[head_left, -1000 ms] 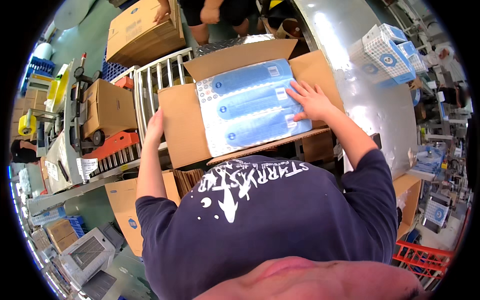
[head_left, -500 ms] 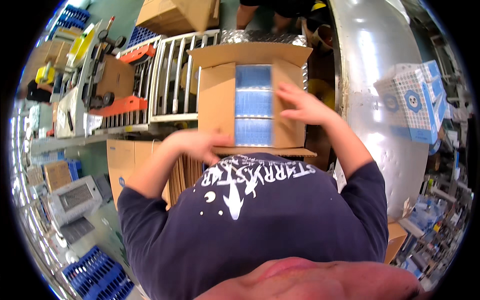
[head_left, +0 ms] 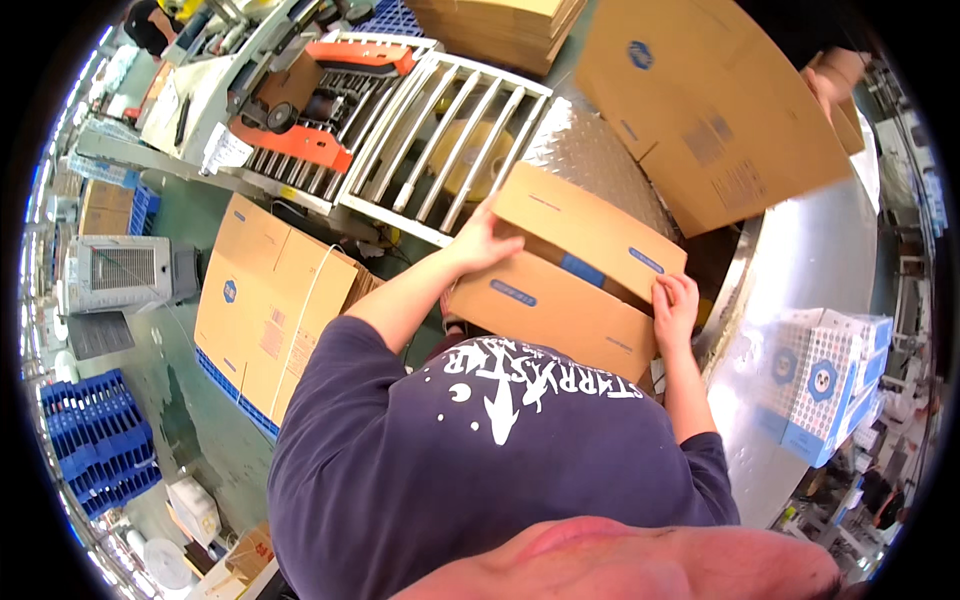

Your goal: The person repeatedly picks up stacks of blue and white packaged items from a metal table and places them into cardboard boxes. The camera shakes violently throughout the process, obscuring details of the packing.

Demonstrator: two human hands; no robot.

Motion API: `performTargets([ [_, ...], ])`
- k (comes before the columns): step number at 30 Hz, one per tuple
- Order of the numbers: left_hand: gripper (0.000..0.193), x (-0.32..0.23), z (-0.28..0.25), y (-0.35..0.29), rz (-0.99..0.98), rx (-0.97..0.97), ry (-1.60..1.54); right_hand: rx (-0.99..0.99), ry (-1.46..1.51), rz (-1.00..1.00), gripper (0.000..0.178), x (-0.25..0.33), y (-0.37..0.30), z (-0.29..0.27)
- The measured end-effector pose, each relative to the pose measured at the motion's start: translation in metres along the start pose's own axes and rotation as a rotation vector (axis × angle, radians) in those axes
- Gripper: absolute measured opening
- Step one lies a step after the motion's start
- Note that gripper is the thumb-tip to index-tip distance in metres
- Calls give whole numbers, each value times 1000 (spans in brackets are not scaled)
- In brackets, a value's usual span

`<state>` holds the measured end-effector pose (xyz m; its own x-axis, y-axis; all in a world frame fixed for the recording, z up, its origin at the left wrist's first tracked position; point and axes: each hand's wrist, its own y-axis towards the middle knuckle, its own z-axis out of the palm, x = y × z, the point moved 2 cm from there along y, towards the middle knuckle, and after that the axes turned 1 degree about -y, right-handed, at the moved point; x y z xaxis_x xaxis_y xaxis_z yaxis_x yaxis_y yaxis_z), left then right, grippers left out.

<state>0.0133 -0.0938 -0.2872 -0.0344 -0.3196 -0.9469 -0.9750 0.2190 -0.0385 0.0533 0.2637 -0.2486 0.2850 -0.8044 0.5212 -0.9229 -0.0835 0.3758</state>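
Wearer in a navy T-shirt with white print (head_left: pixel 500 480), arms forward. Just in front of the torso: brown cardboard box with small blue printed marks (head_left: pixel 560 303), set at a slant, two long flaps on top not meeting. In the gap between them, a bit of blue contents (head_left: pixel 582 268) shows.

Left hand (head_left: pixel 485 243) at the box's left end, thumb out from the fingers and lying near the gap, fingers along the far flap's edge; can't tell if it grips. Right hand (head_left: pixel 675 310) at the right end, fingers bent against the far flap's corner; grip can't be told either.

To the left, a strapped stack of flattened brown cardboard boxes (head_left: pixel 250 300) on a blue pallet. To the right, a shiny metal desk (head_left: pixel 815 245) carrying white-and-blue packages with a panda picture (head_left: pixel 830 385).

Just beyond the box, silver diamond-pattern metal plate (head_left: pixel 580 145); left of that, white-framed conveyor with steel rollers (head_left: pixel 439 141), then orange-red side guides (head_left: pixel 290 143). Upper right, large brown cardboard sheet or folded box (head_left: pixel 715 110), a co-worker's hand (head_left: pixel 828 90) at its edge. Top: another brown cardboard stack (head_left: pixel 510 30). Far left: pale grey grilled appliance (head_left: pixel 125 268), stacked blue plastic pallets (head_left: pixel 95 440), green floor (head_left: pixel 180 360).
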Motion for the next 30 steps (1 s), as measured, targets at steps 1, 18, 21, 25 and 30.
performTargets([
  [1,65,7,0,13,-22,4,-111,20,-93,126,42,-12,-19,18],
  [18,74,55,-286,159,34,-139,1087,53,257,469,48,216,216,343],
  [21,75,76,-349,162,42,-220,1055,97,336,364,46,263,288,394],
  [25,73,94,-390,176,36,-264,1052,87,362,271,45,284,319,431],
  [30,69,111,-438,180,-5,-321,1033,77,263,285,45,321,342,467],
])
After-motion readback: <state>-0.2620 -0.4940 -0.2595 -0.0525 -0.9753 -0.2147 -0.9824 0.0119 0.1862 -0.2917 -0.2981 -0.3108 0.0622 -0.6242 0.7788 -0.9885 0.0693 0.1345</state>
